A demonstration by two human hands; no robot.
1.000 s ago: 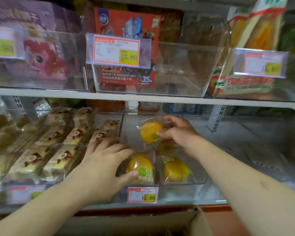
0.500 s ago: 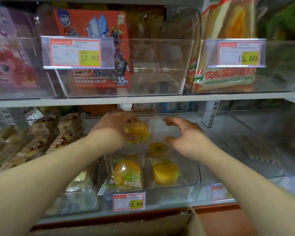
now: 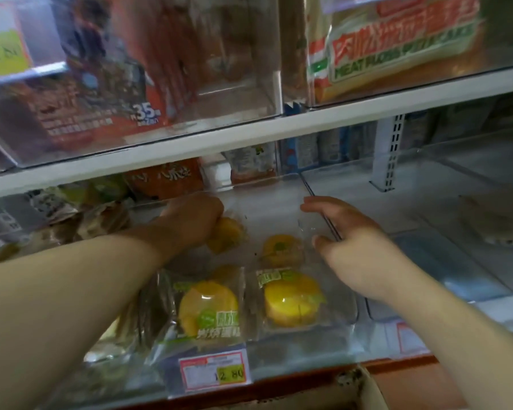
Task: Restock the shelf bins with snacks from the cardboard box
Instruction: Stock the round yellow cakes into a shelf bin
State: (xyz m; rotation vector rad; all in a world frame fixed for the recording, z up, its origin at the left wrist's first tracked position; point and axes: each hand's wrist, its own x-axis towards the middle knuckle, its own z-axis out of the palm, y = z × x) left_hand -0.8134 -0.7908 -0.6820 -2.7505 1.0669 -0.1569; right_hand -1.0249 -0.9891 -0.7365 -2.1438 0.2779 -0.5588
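Note:
A clear shelf bin (image 3: 350, 318) on the lower shelf holds several wrapped yellow cakes. Two lie at its front: one (image 3: 208, 309) on the left, one (image 3: 290, 303) on the right. A third cake (image 3: 282, 250) lies behind the right one. My left hand (image 3: 190, 223) reaches deep into the bin's back left and grips another wrapped yellow cake (image 3: 227, 233). My right hand (image 3: 347, 238) hovers open over the bin's right wall, fingers spread, holding nothing. The cardboard box (image 3: 353, 392) shows at the bottom edge.
The white shelf board (image 3: 279, 131) above carries clear bins with an orange snack box (image 3: 101, 108) and a meat floss bread pack (image 3: 397, 54). Wrapped brown cakes (image 3: 71, 220) fill the bin to the left. A clear bin (image 3: 427, 232) stands to the right. A price tag (image 3: 214, 371) hangs on the front.
The wrapped cake passed from my right hand to my left hand, which carried it to the back left of the bin. My right hand opened and drew right. The view moved closer.

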